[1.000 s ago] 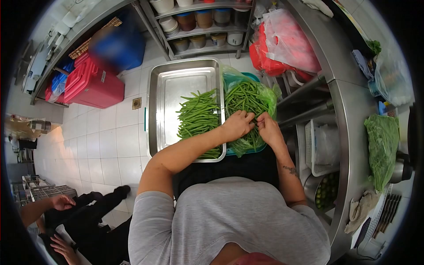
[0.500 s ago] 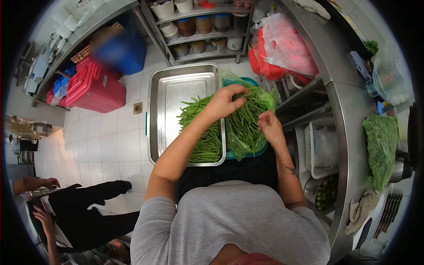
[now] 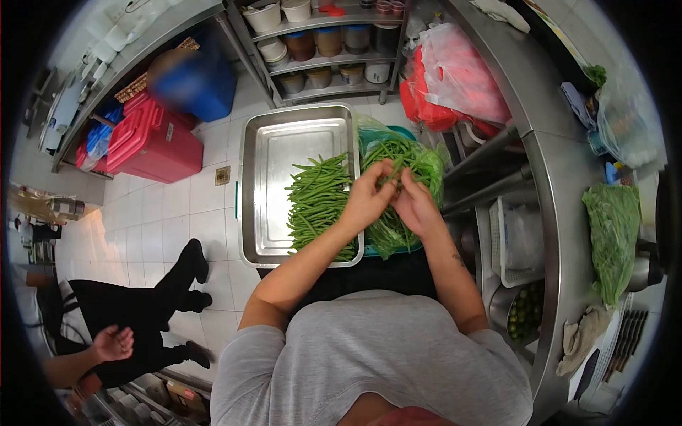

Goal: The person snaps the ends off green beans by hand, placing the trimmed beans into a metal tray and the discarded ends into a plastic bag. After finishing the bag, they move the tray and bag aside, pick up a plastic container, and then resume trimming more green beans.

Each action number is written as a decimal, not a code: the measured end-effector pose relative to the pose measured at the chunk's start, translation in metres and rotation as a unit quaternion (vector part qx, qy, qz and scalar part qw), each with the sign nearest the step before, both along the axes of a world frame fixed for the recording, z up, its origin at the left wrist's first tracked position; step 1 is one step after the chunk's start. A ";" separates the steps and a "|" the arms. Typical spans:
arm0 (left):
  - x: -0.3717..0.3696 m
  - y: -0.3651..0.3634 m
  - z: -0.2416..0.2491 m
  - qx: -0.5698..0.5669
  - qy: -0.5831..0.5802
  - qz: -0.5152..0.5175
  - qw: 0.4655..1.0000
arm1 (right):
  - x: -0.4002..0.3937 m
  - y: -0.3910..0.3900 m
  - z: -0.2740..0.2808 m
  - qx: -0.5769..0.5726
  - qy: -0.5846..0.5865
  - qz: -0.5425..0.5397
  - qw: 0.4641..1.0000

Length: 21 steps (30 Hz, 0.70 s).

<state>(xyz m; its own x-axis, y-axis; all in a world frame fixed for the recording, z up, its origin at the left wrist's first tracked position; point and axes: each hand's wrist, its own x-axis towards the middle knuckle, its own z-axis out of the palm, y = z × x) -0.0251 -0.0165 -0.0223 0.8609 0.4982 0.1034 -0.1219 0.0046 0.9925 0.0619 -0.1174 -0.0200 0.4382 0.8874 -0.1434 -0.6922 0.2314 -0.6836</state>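
"Two hands meet over the bag (image 3: pixel 387 243): left hand (image 3: pixel 366 199), right hand (image 3: pixel 418 207). Finger state?"

"Bent, tips close together; whether they pinch any beans (image 3: pixel 320 195) cannot be told."

"Where do the beans lie?"

"In two lots: one roughly aligned in the right part of the pan (image 3: pixel 266 167), one tangled in the bag, beside it. The work seems partway: an ordered heap formed, a loose one left."

"The supports and room?"

"A teal tub (image 3: pixel 406 133) shows around the bag. Beyond: tiled floor (image 3: pixel 170 234), a steel counter (image 3: pixel 561 227) at right, a pink bin (image 3: pixel 153 149) at left, and shelves (image 3: pixel 330 89) of containers ahead."
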 end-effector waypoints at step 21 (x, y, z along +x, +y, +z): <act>0.012 0.036 0.036 0.258 0.039 0.034 0.965 | 0.039 0.003 0.005 -0.127 -0.279 0.065 0.950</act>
